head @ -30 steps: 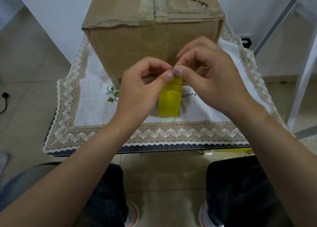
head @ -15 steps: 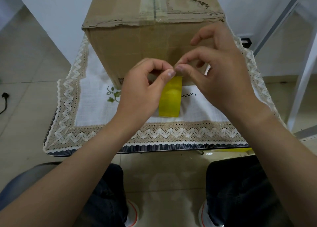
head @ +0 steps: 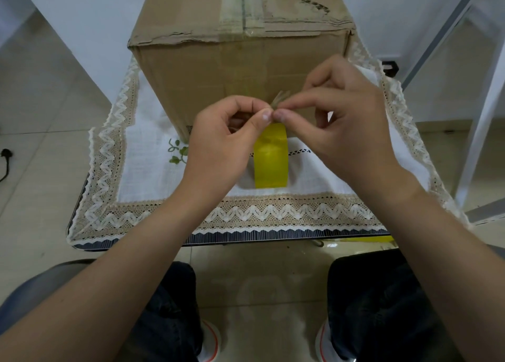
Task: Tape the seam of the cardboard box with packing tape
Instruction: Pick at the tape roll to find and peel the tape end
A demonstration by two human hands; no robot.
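The glossy yellow tape roll [head: 270, 156] stands on edge before the worn cardboard box [head: 240, 60]. My left hand [head: 218, 142] steadies it while my right hand [head: 347, 121] pinches the crinkled free end, now peeled up (earlier flat). Lace-edged cloth [head: 123, 132] leaves open room on the table.

You face a plain white wall [head: 90, 14] above a pale tiled floor [head: 35, 110]. A lace-edged tablecloth [head: 131, 197] covers the table; a white frame [head: 481, 132] stands right.
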